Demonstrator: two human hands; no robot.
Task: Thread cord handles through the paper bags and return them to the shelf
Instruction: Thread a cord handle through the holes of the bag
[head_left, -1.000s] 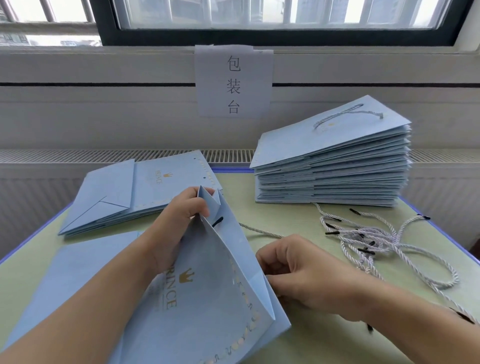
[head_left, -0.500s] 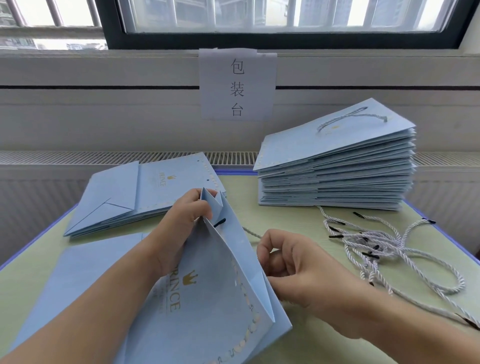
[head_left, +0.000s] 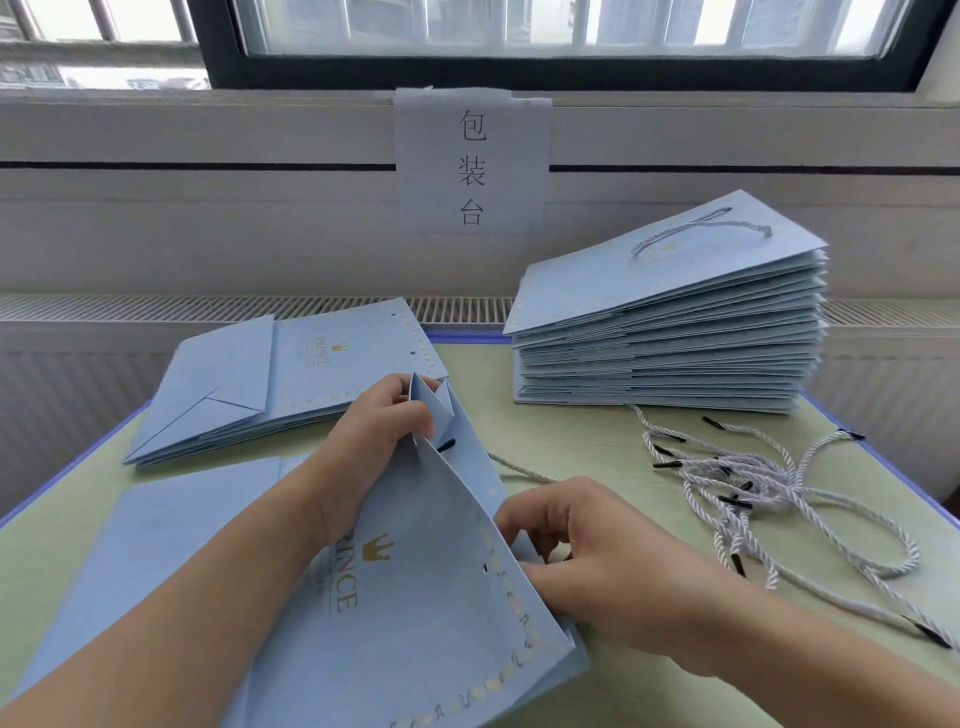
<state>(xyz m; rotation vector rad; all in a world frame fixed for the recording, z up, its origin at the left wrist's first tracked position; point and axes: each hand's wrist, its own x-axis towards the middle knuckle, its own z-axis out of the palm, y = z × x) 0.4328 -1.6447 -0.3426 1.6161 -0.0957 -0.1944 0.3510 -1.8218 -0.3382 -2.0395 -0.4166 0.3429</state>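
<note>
A light blue paper bag (head_left: 415, 587) with gold "PRINCE" print stands half opened in front of me on the table. My left hand (head_left: 374, 441) grips its folded top corner and holds the mouth up. A black cord tip (head_left: 445, 445) pokes out of a hole near that corner, and the grey cord (head_left: 519, 472) trails away behind the bag. My right hand (head_left: 597, 561) sits at the bag's right edge with fingers curled inside the mouth; what they pinch is hidden.
A tall stack of bags (head_left: 670, 338) with a cord handle on top stands at the back right. A low pile of flat bags (head_left: 291, 384) lies at the back left. Loose white cords (head_left: 769, 493) tangle on the right. The green table (head_left: 597, 436) ends at a blue edge.
My right hand has moved left and down to the bag's right edge, its fingers now tucked into the mouth. The left hand keeps its hold on the top corner.
</note>
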